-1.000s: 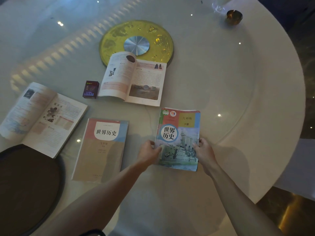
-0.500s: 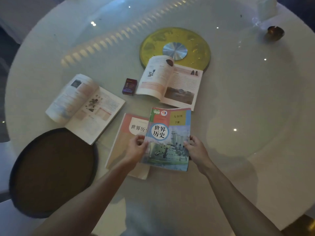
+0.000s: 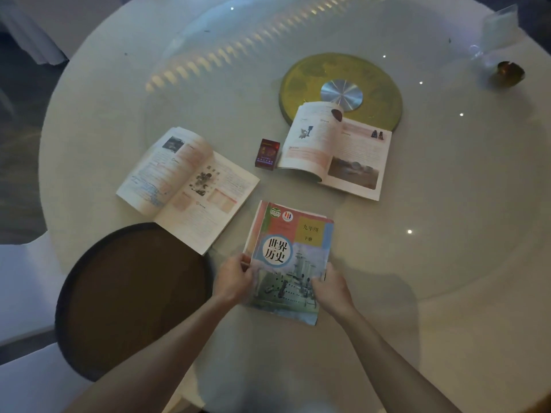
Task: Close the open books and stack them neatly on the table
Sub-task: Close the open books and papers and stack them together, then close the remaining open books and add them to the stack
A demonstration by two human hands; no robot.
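A closed history book with a warship on its cover (image 3: 293, 248) lies near the table's front, on top of a second closed book of which only a thin left edge (image 3: 250, 234) shows. My left hand (image 3: 234, 278) grips the stack's lower left edge and my right hand (image 3: 331, 289) holds its lower right edge. An open book (image 3: 185, 186) lies to the left, and another open book (image 3: 337, 150) lies farther back, partly over a gold disc.
A small dark red box (image 3: 267, 154) stands between the two open books. The gold turntable disc (image 3: 369, 81) sits at the table's centre. A dark round tray (image 3: 131, 296) lies at the front left. A small brass bowl (image 3: 510, 72) sits far right.
Both hands carried the warship book leftward and set it down on the other closed book, which is now almost fully covered.
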